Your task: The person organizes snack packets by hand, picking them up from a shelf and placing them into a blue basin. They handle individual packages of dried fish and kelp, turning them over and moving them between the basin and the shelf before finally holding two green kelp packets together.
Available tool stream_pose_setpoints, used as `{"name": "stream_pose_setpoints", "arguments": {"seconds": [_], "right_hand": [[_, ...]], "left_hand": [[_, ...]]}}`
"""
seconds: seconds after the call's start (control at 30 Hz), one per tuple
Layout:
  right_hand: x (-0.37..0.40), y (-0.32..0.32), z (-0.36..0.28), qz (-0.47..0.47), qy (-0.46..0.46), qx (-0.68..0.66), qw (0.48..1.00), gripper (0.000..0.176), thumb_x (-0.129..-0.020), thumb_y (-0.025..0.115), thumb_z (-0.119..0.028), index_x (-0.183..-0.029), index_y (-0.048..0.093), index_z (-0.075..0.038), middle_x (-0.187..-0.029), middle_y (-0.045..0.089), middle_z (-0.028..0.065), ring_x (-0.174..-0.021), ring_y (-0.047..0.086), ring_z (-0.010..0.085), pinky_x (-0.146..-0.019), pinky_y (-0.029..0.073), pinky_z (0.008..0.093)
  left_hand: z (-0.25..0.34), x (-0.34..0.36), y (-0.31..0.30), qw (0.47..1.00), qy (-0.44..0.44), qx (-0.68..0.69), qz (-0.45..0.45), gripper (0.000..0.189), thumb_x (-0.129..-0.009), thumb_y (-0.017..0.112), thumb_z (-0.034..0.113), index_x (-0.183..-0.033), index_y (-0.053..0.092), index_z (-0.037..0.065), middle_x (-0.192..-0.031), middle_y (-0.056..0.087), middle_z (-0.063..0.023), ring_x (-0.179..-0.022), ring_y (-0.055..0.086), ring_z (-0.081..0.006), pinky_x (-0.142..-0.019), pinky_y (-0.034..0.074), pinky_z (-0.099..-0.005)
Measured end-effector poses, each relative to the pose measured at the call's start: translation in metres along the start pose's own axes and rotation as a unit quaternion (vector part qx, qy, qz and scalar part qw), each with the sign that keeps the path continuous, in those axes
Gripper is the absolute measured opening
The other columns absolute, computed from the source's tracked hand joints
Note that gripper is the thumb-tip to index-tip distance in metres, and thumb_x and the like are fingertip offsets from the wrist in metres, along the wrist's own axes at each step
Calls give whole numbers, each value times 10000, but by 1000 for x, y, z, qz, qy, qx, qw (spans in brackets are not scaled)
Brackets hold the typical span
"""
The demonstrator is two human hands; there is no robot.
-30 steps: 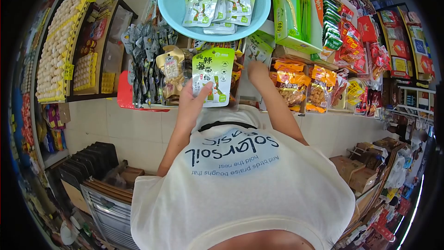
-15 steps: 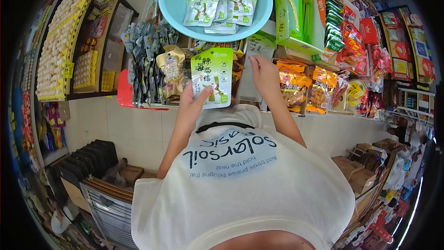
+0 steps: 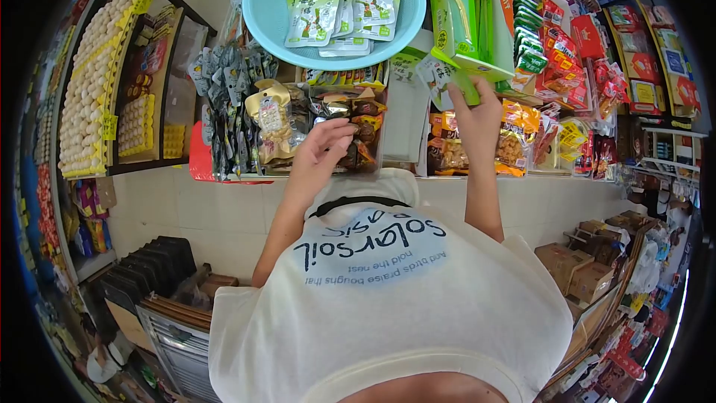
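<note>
My right hand (image 3: 479, 113) grips a green and white snack pouch (image 3: 441, 80), tilted, in front of a green display box (image 3: 464, 19). My left hand (image 3: 322, 151) holds nothing, its fingers loosely bent and apart, over a box of brown-wrapped snacks (image 3: 367, 128). Several green and white pouches (image 3: 313, 11) lie overlapping in a light blue plastic basin (image 3: 262, 24) at the top of the view. Between my hands is a pale bin (image 3: 405, 123), with a green-topped pouch (image 3: 406, 62) at its far end.
Dark grey pouches (image 3: 233, 116) and a gold pouch (image 3: 274, 121) fill the left part of the counter. Orange snack bags (image 3: 516, 138) and red packets (image 3: 564, 60) lie to the right. Egg trays (image 3: 101, 75) stand on a rack at far left. Cardboard boxes (image 3: 570, 269) sit behind me at right.
The pouch that was in my left hand is gone from it. My right hand, bare before, now has a pouch and has moved right. The view has shifted slightly.
</note>
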State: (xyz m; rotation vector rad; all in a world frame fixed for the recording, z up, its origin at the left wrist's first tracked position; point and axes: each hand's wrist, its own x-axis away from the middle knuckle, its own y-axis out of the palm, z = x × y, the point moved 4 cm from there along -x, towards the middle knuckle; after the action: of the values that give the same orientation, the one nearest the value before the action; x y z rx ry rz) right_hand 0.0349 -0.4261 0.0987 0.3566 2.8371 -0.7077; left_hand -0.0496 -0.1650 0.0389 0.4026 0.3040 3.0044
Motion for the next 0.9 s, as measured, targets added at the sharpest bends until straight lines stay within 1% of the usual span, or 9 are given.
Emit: {"name": "stream_pose_setpoints", "arguments": {"seconds": [0.07, 0.1, 0.27, 0.47, 0.53, 0.67, 0.73, 0.87, 0.9], "right_hand": [[0, 7, 4, 28, -82, 120, 989, 227, -838, 693, -146, -1019, 648, -17, -814, 687, 193, -670, 667, 290, -631, 504, 361], [1, 14, 13, 9, -42, 170, 984, 195, -858, 656, -149, -1001, 628, -20, -824, 662, 234, -728, 646, 391, -640, 501, 414], [-10, 53, 40, 7, -77, 170, 982, 180, -851, 650, -122, -994, 600, -25, -864, 663, 229, -807, 645, 405, -677, 504, 432], [-20, 83, 71, -33, -85, 53, 994, 181, -824, 629, -11, -1001, 588, -10, -886, 665, 239, -844, 645, 414, -721, 515, 452], [-19, 87, 76, -105, -43, 179, 977, 179, -818, 609, 17, -992, 594, -21, -890, 665, 241, -848, 656, 394, -723, 516, 463], [-18, 89, 73, -132, -52, 269, 952, 204, -804, 622, 15, -1003, 617, -33, -888, 664, 234, -832, 652, 392, -722, 519, 451], [-21, 89, 75, -131, -116, 333, 927, 252, -788, 610, 21, -1030, 622, -49, -824, 652, 224, -794, 637, 411, -707, 510, 479], [-24, 87, 79, -113, -119, 299, 940, 292, -775, 582, 53, -1049, 623, -39, -858, 641, 214, -849, 620, 400, -737, 506, 469], [-23, 90, 77, -95, -169, 303, 933, 287, -781, 569, 62, -1048, 624, -30, -904, 634, 211, -894, 607, 390, -762, 501, 458]], "left_hand": [[1, 2, -4, 1000, -7, 4, 1, 341, -961, 579, 151, -1277, 517, 42, -1186, 638, -99, -1076, 597, -140, -874, 478, -277], [1, 3, -6, 1000, -13, -4, 2, 342, -963, 578, 165, -1274, 517, 38, -1183, 641, -112, -1073, 606, -161, -880, 475, -288], [-2, 9, -6, 1000, -29, -8, 1, 334, -965, 578, 185, -1259, 524, 36, -1175, 646, -121, -1058, 615, -174, -882, 471, -294], [-3, 14, -5, 999, -34, -1, 6, 332, -970, 572, 196, -1252, 526, 28, -1169, 646, -122, -1048, 614, -164, -885, 468, -288], [-4, 15, -7, 999, -30, -7, 13, 337, -971, 570, 198, -1257, 525, 25, -1161, 648, -119, -1045, 616, -165, -882, 471, -289], [-6, 18, -11, 999, -25, -9, 28, 339, -970, 571, 197, -1258, 527, 23, -1152, 650, -115, -1040, 618, -166, -879, 472, -289], [-8, 18, -12, 999, -32, -12, 31, 335, -970, 571, 194, -1256, 530, 22, -1147, 651, -113, -1033, 621, -166, -876, 474, -288], [-9, 17, -11, 999, -28, -12, 25, 330, -971, 569, 189, -1253, 531, 22, -1146, 652, -111, -1029, 622, -165, -874, 474, -286], [-8, 17, -10, 999, -29, -15, 24, 327, -971, 569, 187, -1251, 532, 22, -1144, 653, -109, -1027, 622, -162, -870, 475, -284]]}}
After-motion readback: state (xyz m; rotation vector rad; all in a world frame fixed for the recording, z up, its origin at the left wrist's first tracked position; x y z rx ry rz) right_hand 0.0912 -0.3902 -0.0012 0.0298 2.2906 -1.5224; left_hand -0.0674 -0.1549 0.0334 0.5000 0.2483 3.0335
